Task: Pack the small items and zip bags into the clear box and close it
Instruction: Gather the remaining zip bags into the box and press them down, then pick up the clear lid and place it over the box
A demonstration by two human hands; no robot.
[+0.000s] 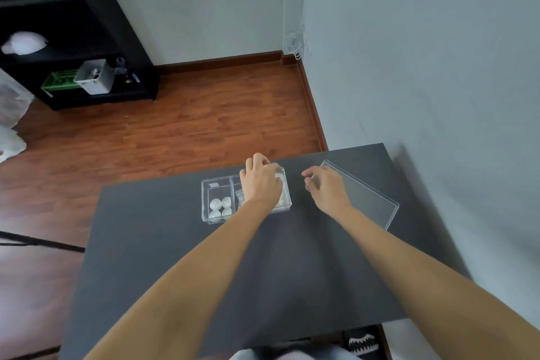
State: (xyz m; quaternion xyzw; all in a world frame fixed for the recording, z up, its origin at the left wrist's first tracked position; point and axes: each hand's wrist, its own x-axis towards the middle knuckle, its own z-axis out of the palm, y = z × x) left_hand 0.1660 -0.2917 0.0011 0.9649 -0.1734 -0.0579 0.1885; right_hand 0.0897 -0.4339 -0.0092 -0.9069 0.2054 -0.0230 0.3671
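Observation:
A clear divided box [206,207] sits open on the dark table [181,257]. Its left compartment holds several small round white containers [221,207], and a zip bag [240,195] lies in the middle part. My left hand [261,181] reaches into the box's right compartment, fingers curled over a pale item [280,178] that it mostly hides. My right hand [327,190] hovers just right of the box with its fingers pinched on a small clear object [309,184]. The clear lid [371,199] lies flat on the table behind my right hand.
The table's right side is against a pale wall. Wooden floor lies beyond the far edge and to the left. A black shelf unit [96,23] with bins stands far left. A dark slipper [363,343] lies under the table's near right corner.

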